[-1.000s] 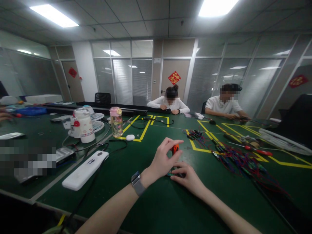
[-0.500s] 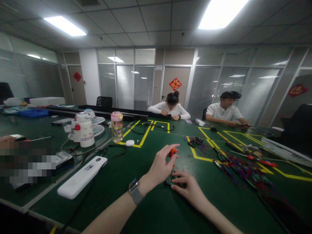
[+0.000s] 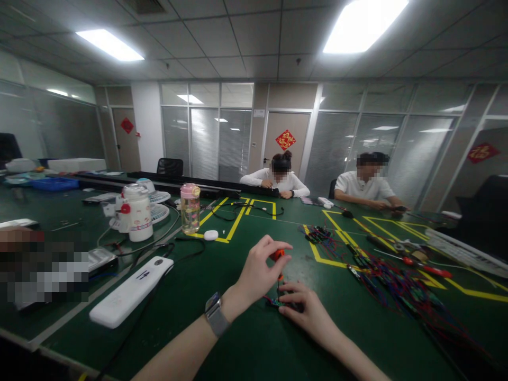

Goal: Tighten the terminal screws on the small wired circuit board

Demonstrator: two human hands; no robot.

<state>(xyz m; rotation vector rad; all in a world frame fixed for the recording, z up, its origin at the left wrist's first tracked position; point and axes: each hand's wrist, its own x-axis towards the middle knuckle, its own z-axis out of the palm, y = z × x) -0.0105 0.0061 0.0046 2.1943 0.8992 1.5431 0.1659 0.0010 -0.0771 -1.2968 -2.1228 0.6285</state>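
My left hand, with a watch on its wrist, is closed around the orange handle of a screwdriver. The tool stands nearly upright, its thin shaft pointing down at a small green circuit board on the green table. My right hand lies low beside the board, thumb and fingers closed on its right end. Those fingers cover part of the board, and where the screwdriver tip meets it is too small to make out.
Several wired circuit boards lie heaped at right, near a red-handled screwdriver. At left are a white slab-shaped case, a white bottle and a pink-lidded bottle. Two people sit across the table; another person's hand shows at far left.
My left hand has shifted slightly left, its fingers a little wider around the handle. More of the circuit board shows now. The right hand stays at the board.
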